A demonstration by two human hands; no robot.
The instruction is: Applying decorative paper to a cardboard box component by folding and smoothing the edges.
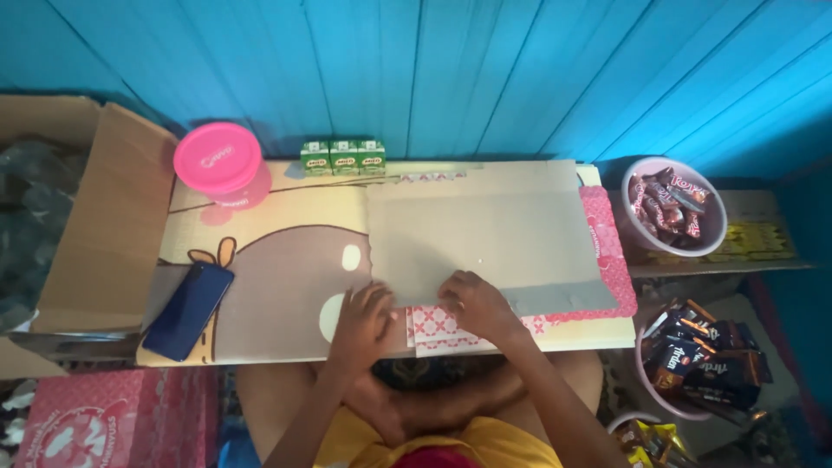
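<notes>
A flat grey cardboard sheet point(485, 238) lies on a low table point(277, 260) covered with a cartoon-printed cloth. Under the sheet's near edge shows a pink and white patterned wrapping paper point(451, 328). My left hand point(362, 319) presses flat on the table at the sheet's near left corner, fingers spread. My right hand point(475, 303) rests on the sheet's near edge, fingers bent down on the cardboard and paper. Neither hand grips anything that I can see.
A pink lidded tub point(218, 160) and three small green drink cartons point(343, 158) stand at the table's back. A blue phone point(188, 310) lies near left. An open cardboard box point(95, 225) is left; bowls of wrapped snacks point(676, 208) point(702, 360) stand right.
</notes>
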